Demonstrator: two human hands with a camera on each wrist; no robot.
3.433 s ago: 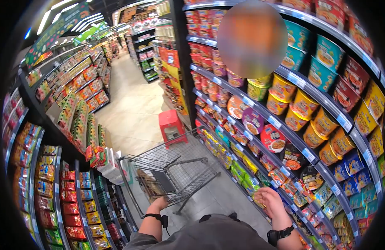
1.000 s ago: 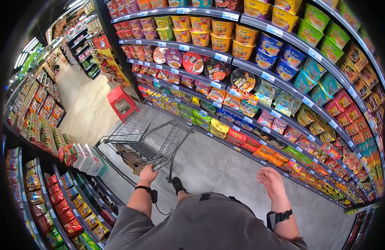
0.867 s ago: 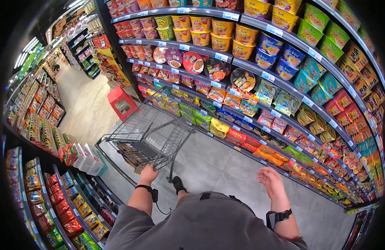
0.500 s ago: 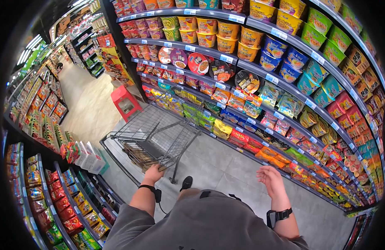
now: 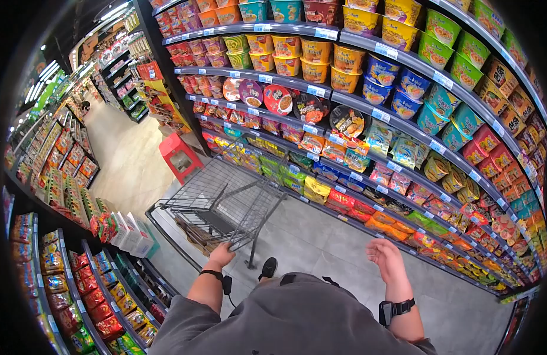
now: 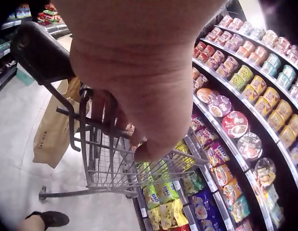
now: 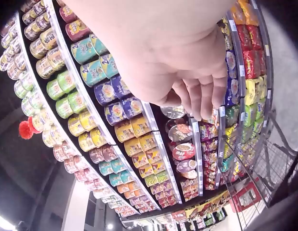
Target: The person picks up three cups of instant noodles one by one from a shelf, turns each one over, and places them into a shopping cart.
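My left hand [image 5: 221, 254] grips the near top edge of a grey wire shopping cart [image 5: 217, 222]. In the left wrist view, the fingers of that hand [image 6: 139, 96] curl around the cart's wire frame, partly hidden behind the wrist. A brown paper bag [image 6: 55, 127] shows beside the cart basket. My right hand [image 5: 386, 260] is held out at my right side with loosely bent fingers and nothing in it. Seen from the right wrist, the hand [image 7: 178, 67] overlaps shelves of instant noodle bowls [image 7: 122, 113], apart from them.
A long curved-looking shelf [image 5: 321, 92] of noodle bowls and packets runs along the right. Snack shelves [image 5: 78, 296] stand close on the left. A red plastic stool [image 5: 180, 157] is beyond the cart, by the shelf end. An aisle [image 5: 122, 148] leads away at upper left.
Since the oldest frame, my view has turned right and down, showing more of the noodle shelf and floor. My left hand stays on the cart; the right remains raised and holds nothing.
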